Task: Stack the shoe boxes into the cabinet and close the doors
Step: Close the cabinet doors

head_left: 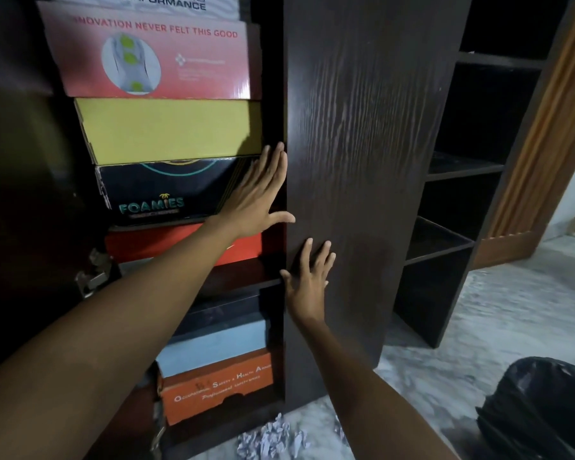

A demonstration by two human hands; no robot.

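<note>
The left hand [258,194] is reaching forward with straight, flat fingers, lying against the edge of the dark wood-grain door [362,161], thumb spread onto its face. The right hand [307,277] is pressing flat on the same door lower down, fingers splayed and holding nothing. Cardboard boxes are sitting stacked inside the cabinet [273,111]: a glossy pink box [153,58], a plain yellow box [170,127], a black box [166,190] and a red box [166,244] on the upper shelf, a pale blue box [213,346] over an orange box [216,386] below. Crumpled paper [266,439] is lying on the marbled floor [478,327].
</note>
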